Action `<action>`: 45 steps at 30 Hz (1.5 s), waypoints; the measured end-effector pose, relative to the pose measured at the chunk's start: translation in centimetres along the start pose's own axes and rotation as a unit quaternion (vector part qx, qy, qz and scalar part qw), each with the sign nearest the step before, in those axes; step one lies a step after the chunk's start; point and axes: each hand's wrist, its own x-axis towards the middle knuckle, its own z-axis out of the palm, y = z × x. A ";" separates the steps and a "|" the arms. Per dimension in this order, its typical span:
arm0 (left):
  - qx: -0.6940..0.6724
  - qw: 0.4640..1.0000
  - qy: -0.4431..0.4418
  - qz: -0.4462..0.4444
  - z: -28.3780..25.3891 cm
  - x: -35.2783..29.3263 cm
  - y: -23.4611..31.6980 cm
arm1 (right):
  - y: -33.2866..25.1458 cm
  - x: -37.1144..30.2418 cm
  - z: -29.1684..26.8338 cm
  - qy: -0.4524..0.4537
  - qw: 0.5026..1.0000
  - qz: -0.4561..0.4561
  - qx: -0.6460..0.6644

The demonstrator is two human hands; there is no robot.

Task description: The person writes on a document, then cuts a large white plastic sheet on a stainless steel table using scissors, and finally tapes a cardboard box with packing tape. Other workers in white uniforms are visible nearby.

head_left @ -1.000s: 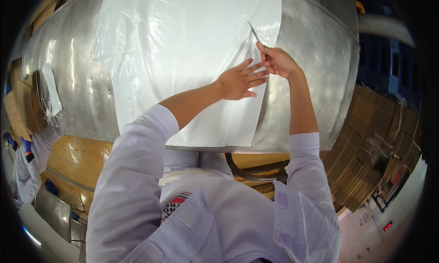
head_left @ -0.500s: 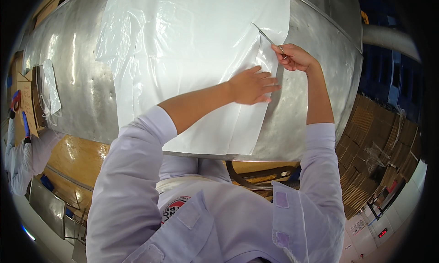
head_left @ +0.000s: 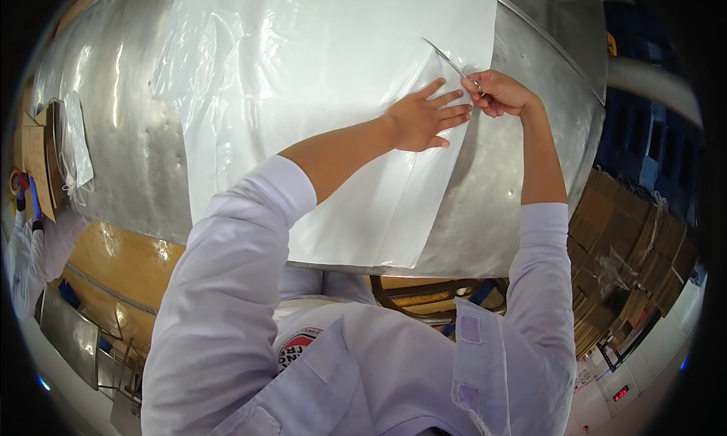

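Note:
A large white plastic sheet [head_left: 318,80] lies over the metal table [head_left: 522,171], with wrinkles at its left side. My left hand [head_left: 426,119] rests flat on the sheet near its right edge, fingers spread. Just beyond its fingertips, my right hand [head_left: 500,93] grips scissors [head_left: 448,59] by the handles. Their blades point up and left over the sheet, at a raised crease in the plastic. Whether the blades are parted cannot be made out.
At the far left, a co-worker's gloved hands [head_left: 34,201] are at a cardboard box [head_left: 38,159] with a tape roll. Clear plastic bags [head_left: 78,144] lie beside it. Flattened cardboard [head_left: 617,239] is stacked at right, below blue crates [head_left: 655,140]. A metal pipe [head_left: 659,87] runs beyond the table.
My left hand has slid slightly up and right across the sheet, fingers spreading wider. The right hand with the scissors has shifted a little right. The sheet's near right corner has moved right.

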 end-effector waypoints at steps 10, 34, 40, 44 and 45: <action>0.003 1.000 -0.006 -0.004 -0.3 0.0 -0.2 | -4.7 2.5 -1.8 -0.033 0.998 0.021 -0.043; -0.013 0.999 0.000 -0.031 -1.4 0.7 -4.7 | -11.2 5.7 -3.4 -0.089 0.984 0.048 -0.145; -0.009 0.999 -0.009 -0.033 -1.2 0.7 -4.7 | -13.7 7.1 -2.7 -0.104 0.980 0.048 -0.163; -0.004 0.999 -0.008 -0.038 -1.2 0.7 -4.6 | -15.4 8.1 -1.7 -0.113 0.978 0.037 -0.173; -0.006 0.999 -0.006 -0.039 -1.2 0.6 -4.6 | -15.9 8.5 -1.4 -0.118 0.977 0.037 -0.176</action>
